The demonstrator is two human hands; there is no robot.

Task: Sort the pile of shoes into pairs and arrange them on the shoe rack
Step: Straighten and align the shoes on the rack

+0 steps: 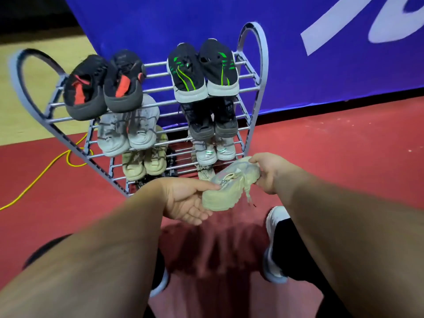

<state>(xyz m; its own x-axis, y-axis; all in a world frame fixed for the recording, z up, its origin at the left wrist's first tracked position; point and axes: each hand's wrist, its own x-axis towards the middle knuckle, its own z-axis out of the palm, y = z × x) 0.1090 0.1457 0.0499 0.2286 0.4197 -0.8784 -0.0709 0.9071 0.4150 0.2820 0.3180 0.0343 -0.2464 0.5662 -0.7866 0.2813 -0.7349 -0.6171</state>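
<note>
A pale green sneaker hangs in the air just in front of the grey metal shoe rack. My right hand grips its heel end. My left hand lies palm up under its toe, fingertips touching the side. The rack's top shelf carries a black and red pair and a black and green pair. Lower shelves hold a white pair, a black pair, a beige pair and a white pair with green marks. A single pale shoe sits at the bottom right.
The rack stands on a red floor against a blue banner. A yellow cable runs over the floor left of the rack. My own feet in white shoes are planted below my arms.
</note>
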